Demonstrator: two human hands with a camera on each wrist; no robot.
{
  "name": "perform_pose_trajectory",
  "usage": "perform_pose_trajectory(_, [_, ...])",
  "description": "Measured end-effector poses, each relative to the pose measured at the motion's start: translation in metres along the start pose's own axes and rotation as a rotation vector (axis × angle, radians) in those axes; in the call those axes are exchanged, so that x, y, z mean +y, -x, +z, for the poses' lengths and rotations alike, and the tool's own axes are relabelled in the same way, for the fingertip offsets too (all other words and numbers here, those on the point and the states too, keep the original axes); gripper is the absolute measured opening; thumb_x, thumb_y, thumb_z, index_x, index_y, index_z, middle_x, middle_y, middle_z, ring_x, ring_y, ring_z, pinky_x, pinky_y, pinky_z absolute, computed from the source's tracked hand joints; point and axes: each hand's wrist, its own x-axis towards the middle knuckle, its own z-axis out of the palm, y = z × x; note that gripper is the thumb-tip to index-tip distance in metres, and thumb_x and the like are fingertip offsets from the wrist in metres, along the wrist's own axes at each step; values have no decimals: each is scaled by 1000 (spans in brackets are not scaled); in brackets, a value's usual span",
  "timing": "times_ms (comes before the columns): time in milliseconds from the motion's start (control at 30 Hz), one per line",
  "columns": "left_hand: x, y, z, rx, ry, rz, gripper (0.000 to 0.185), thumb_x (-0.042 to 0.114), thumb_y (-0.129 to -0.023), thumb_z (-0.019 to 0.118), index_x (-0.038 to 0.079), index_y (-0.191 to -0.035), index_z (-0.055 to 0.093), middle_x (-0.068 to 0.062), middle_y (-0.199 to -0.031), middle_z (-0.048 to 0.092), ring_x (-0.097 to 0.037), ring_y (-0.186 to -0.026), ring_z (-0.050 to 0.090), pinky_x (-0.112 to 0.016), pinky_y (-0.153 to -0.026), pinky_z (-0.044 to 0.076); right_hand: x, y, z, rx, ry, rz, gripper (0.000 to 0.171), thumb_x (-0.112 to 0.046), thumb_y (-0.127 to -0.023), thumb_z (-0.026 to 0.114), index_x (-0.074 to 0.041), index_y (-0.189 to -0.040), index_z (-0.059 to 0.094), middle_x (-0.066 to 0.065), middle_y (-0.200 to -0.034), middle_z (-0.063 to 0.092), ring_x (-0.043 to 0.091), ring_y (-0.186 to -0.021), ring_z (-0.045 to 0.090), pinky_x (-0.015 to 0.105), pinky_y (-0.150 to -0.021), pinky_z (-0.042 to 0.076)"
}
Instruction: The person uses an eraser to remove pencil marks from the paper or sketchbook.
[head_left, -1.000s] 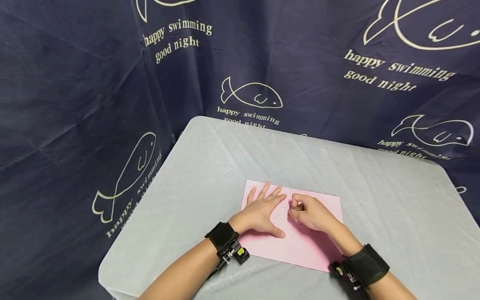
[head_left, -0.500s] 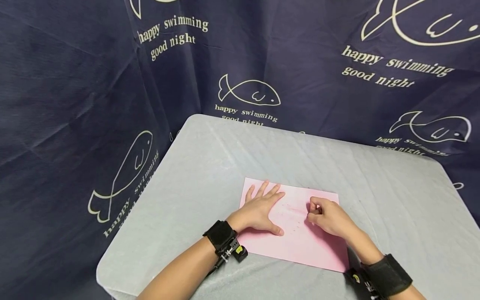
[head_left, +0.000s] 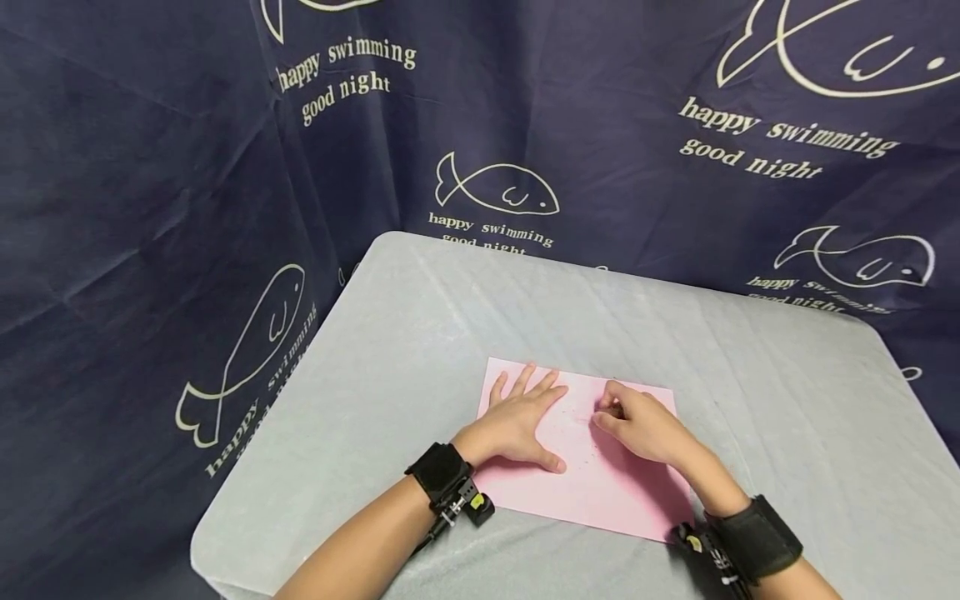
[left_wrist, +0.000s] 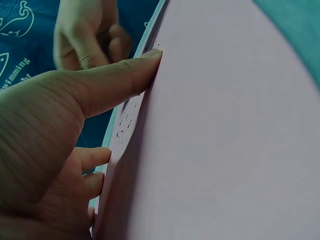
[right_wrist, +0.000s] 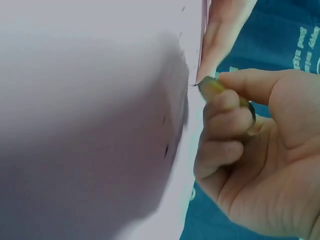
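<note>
Pink sheet (head_left: 592,483) lies flat at the near-middle of the grey surface (head_left: 420,333), w/ small dark marks speckled mid-page. My left hand (head_left: 517,421) presses it, fingers straight and spread. My right hand (head_left: 637,425) has fingers clamped on a small yellowish pen (right_wrist: 215,87), tip at the paper. Pen's body mostly hidden in my grip; marks too tiny to read.

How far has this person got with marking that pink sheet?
A scatter of small dark marks already dots the middle of the pink sheet. The left hand presses it flat on the table, while the right hand pinches a small pen-like tool at the paper. Most of the sheet is bare.
</note>
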Motion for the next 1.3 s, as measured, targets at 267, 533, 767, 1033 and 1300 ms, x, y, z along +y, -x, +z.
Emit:
perform_pose_trajectory(267, [-1, 1, 0, 0, -1, 1, 114, 63, -70, 84, 27, -163, 28, 5, -173, 10, -26, -161, -6, -62, -125, -3, -9, -22, 18, -68, -102, -62, 12, -16, -94, 69, -15, -90, 58, -8, -65, 49, 5, -58, 43, 23, -57, 35])
perform_pose_trajectory(533, [0, 0, 1, 9, -9, -3, 115, 63, -69, 85, 29, -163, 28, 7, -173, 9, -25, -161, -6, -61, -125, -3, 1, -13, 14, -71, -170, 12, 15, -13, -91, 72, -14, -85, 57, -5, -64, 59, 7, -55, 48, 23, -52, 37])
perform_pose_trajectory(767, [-2, -1, 3, 4, -3, -5, 115, 63, -69, 85, 29, -163, 27, 7, -173, 8, -24, -161, -7, -60, -125, -4, 12, 3, 6, -40, -159, 79, 20, -11, -89, 73, -15, -81, 55, -6, -62, 58, 7, -53, 47, 22, -51, 36])
perform_pose_trajectory(1033, [-1, 0, 1, 6, 1, 2, 115, 62, -69, 85, 28, -163, 28, 5, -173, 9, -25, -161, -6, -60, -125, -5, 18, 15, 1, 29, -27, 77, 23, -7, -79, 73, -16, -77, 52, -9, -63, 43, 8, -59, 41, 23, -56, 30])
perform_pose_trajectory(1300, [1, 1, 0, 0, 5, -2, 114, 62, -69, 85, 28, -163, 28, 6, -173, 9, -25, -161, -6, -60, -125, -5, 9, 9, -7, 10, 100, 105, 14, -12, -82, 70, -15, -80, 57, -5, -68, 49, 12, -64, 46, 27, -61, 34])
